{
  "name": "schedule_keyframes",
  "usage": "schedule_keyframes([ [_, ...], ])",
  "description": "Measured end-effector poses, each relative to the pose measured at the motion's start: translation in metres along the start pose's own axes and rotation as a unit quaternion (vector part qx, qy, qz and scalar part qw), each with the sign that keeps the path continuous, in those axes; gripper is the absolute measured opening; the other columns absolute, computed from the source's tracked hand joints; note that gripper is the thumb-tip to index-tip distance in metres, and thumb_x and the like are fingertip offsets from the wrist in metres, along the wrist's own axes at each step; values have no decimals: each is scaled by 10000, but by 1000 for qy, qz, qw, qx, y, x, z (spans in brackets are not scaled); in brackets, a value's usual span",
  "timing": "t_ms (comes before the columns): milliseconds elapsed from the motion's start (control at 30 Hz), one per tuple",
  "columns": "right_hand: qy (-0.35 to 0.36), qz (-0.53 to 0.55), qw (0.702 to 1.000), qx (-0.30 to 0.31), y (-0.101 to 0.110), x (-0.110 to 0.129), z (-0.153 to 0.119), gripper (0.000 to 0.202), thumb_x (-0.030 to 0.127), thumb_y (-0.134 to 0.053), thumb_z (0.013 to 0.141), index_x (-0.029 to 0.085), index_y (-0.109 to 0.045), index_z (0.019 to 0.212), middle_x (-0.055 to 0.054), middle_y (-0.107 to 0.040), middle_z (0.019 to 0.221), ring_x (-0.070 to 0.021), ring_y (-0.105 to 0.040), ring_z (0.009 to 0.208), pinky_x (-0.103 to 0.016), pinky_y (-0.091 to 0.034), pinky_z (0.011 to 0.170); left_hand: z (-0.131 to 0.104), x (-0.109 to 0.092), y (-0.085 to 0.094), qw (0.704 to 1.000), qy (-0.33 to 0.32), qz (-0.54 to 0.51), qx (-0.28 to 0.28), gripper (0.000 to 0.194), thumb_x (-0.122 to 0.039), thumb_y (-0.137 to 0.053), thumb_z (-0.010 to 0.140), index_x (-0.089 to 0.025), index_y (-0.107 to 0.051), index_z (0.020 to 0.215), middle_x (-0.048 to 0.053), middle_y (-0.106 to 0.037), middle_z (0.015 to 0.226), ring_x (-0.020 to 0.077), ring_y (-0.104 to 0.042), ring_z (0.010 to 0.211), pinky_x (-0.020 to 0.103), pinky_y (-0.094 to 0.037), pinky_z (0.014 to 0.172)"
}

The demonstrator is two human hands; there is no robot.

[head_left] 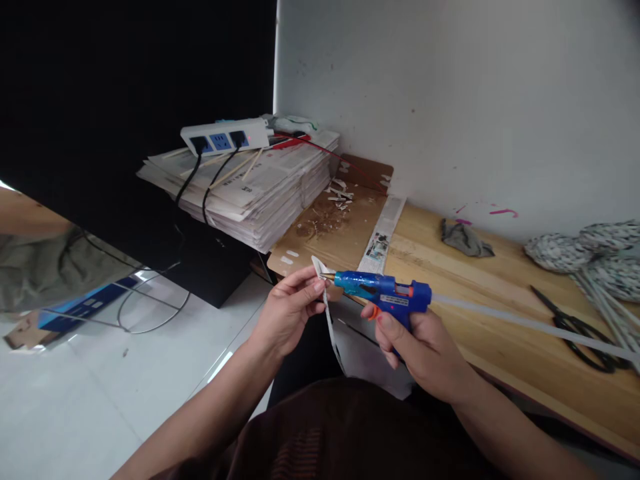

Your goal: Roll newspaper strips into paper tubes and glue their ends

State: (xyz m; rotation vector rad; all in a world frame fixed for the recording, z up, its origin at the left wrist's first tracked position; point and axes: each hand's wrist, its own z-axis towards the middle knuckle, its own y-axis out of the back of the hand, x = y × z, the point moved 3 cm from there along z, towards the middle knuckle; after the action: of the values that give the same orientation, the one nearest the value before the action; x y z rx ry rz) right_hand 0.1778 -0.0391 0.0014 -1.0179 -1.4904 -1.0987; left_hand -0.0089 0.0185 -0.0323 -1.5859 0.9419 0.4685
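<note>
My right hand [415, 343] is wrapped round the handle of a blue glue gun [383, 288], with a finger at its orange trigger. A long translucent glue stick [505, 322] sticks out of the gun's back end. The nozzle points left and meets a narrow folded strip of paper [327, 313] near its upper end. My left hand [293, 303] pinches that strip between thumb and fingers, right beside the nozzle tip. Below, the strip hangs down toward my lap; whether it joins the pale sheet there I cannot tell.
A stack of newspapers [280, 200] bears a white power strip [227, 137] with black cords. Paper scraps [340, 195] lie on a brown cardboard [320, 243]. On the wooden table [425, 247] are a grey cloth [465, 239], black scissors [583, 340] and braided paper bundles [560, 252].
</note>
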Motion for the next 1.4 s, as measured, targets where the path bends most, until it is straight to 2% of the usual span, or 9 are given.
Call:
schedule_keyframes([
  [200,31,-83,996,-13,5,-4,-2,299,446,-474,974,183,-616,984,19,-537,596,-94,-478,467,-245,-367,451,-2,-1,-3,1000,5,4,7,307,-158,-843,653,-159,-753,946,26,-724,769,103,-659,638,161,-527,507],
  [467,23,-98,994,-31,9,-12,-5,246,399,-486,971,195,-619,940,9,-562,615,-99,-483,463,-255,-366,442,-3,0,-1,1000,6,4,12,279,-169,-828,676,-167,-757,946,37,-733,785,97,-652,623,155,-510,495],
  [733,20,-113,993,-38,10,-13,-5,277,431,-475,972,199,-597,882,12,-552,612,-99,-487,460,-257,-374,440,-4,-1,0,1000,6,0,16,286,-172,-827,678,-170,-753,955,36,-735,787,102,-660,623,155,-507,487],
  [1000,24,-131,990,-37,9,-8,-3,363,462,-462,971,203,-536,728,8,-535,580,-100,-478,453,-255,-381,435,-4,1,-1,1000,14,1,14,301,-175,-830,673,-165,-748,962,36,-732,774,106,-664,623,153,-498,483],
  [1400,42,-140,988,-41,11,-4,-2,331,406,-486,966,214,-540,703,21,-521,538,-103,-476,442,-256,-378,429,-2,2,1,1000,15,6,15,296,-173,-816,693,-175,-754,982,37,-734,790,106,-661,630,158,-502,497],
])
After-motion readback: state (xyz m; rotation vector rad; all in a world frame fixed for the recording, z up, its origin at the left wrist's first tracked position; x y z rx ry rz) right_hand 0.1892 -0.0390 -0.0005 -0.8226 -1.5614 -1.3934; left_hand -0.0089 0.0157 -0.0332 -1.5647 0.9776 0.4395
